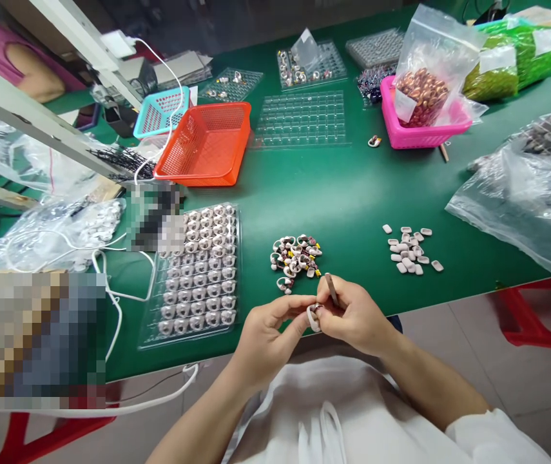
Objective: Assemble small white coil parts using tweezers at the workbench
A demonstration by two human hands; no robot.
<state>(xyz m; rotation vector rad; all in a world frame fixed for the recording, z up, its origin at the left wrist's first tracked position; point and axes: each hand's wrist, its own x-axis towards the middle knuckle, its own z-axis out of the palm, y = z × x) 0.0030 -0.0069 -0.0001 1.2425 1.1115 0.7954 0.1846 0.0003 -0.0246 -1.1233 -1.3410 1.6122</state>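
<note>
My left hand [266,336] pinches a small white ring-shaped plastic housing [313,318] between thumb and fingertips, just past the table's near edge. My right hand [356,317] is closed around a thin brown stick [331,289], its fingertips meeting the housing from the other side. Fingers cover part of the housing, so its inside is mostly hidden. Beyond my hands lies a pile of similar white housings [295,255] with dark and yellow bits on them. To the right, small pale oblong caps [409,250] are scattered on the green table [347,193].
At left, a clear tray [198,270] holds rows of pale parts. Farther back are an orange basket [207,145], a transparent compartment tray [303,119] and a pink basket [423,135] with a bag of copper-coloured pieces. A large plastic bag [526,187] lies right. White cables cross the left side.
</note>
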